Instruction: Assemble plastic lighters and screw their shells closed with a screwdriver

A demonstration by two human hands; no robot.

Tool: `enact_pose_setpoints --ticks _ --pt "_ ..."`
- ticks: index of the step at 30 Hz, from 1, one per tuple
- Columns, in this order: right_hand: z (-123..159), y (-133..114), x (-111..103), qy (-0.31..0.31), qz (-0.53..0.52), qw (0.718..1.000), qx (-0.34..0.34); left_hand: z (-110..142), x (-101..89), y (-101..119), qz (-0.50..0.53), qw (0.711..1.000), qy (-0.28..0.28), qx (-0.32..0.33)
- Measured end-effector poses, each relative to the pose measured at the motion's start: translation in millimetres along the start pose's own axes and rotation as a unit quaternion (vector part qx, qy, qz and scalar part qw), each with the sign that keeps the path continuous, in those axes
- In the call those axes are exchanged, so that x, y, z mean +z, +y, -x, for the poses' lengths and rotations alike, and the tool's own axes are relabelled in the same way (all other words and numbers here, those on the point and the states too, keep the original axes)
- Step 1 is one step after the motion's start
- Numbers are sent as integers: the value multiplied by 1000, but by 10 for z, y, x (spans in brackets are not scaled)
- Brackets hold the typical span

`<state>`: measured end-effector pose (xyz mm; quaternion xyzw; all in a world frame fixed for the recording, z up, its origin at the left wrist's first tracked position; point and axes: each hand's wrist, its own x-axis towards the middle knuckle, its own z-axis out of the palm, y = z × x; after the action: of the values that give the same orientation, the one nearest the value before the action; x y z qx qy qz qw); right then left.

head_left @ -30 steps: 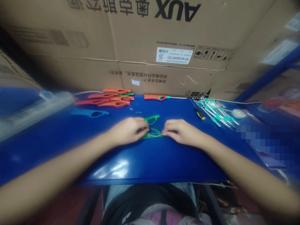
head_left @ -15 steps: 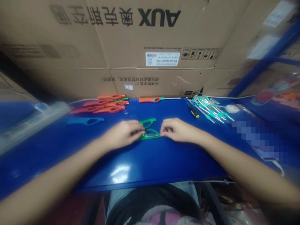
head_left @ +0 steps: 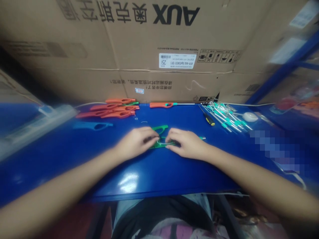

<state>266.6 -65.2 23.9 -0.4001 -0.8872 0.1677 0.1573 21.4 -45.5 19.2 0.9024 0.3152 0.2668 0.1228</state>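
Note:
My left hand is closed on the left end of a green lighter casing, low over the blue table. My right hand has its fingers pinched at the casing's right part. Between the two hands a thin pale wire runs along the casing. A second green casing piece shows just behind my left fingertips. Beyond the back of my right hand pokes out a small teal end with a silver tip; the rest of it is hidden by the hand.
Orange lighter casings are heaped at the back left, near a blue casing. An orange lighter lies along the cardboard. At the back right are a screwdriver and several metal rods with teal parts. A power strip lies left.
My right hand has moved left over the green casing, closer to my left hand. The teal end with a silver tip now shows to its right. The view has shifted slightly.

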Motion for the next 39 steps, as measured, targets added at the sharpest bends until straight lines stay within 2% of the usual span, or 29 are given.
enact_pose_setpoints --ticks 9,17,26,33,39 --pt "-38 31 5 15 -79 996 34 3 25 -5 5 1000 14 -1" --pt "-29 17 7 4 -60 997 46 6 28 -2 11 1000 9 5" --pt "-49 -6 -28 -4 -102 992 77 1 20 5 7 1000 9 5" --pt "-19 39 -60 -11 -98 995 5 3 14 -3 10 1000 13 13" --pt "-8 32 -64 -13 -59 998 -12 1 24 0 13 1000 14 21"
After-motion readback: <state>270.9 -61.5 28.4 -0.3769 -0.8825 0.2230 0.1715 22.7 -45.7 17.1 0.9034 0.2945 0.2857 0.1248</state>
